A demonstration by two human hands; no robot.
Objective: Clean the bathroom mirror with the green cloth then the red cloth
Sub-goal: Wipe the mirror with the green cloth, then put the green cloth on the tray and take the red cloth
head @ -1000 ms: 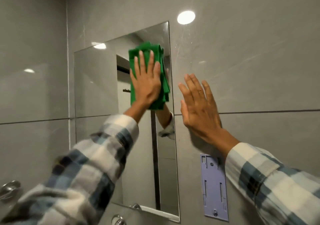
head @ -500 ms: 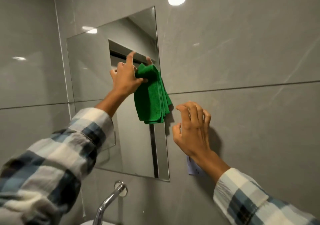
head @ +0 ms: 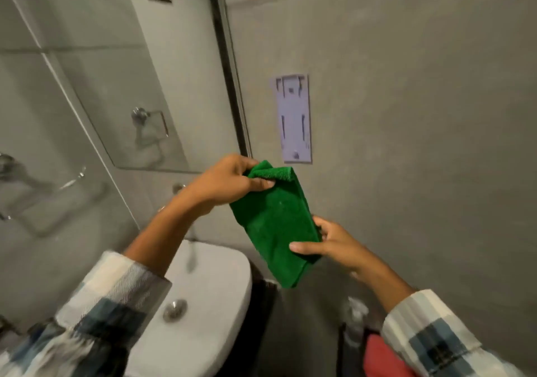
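The folded green cloth (head: 276, 222) hangs in the air in front of the grey wall, off the mirror (head: 145, 85). My left hand (head: 229, 181) pinches its top edge. My right hand (head: 328, 243) grips its lower right side with thumb and fingers. The mirror fills the upper left, its right edge just above my left hand. A red cloth (head: 383, 359) shows at the bottom, partly hidden by my right sleeve.
A white washbasin (head: 209, 304) with a metal drain sits below my left arm. A pale plastic wall bracket (head: 293, 117) is fixed to the tile right of the mirror. A towel ring (head: 26, 184) hangs on the left wall. Dark items lie low beside the basin.
My left hand pulled the green cloth off the mirror and down. My right hand left the wall and took hold of the cloth's lower end. The view tipped downward toward the basin.
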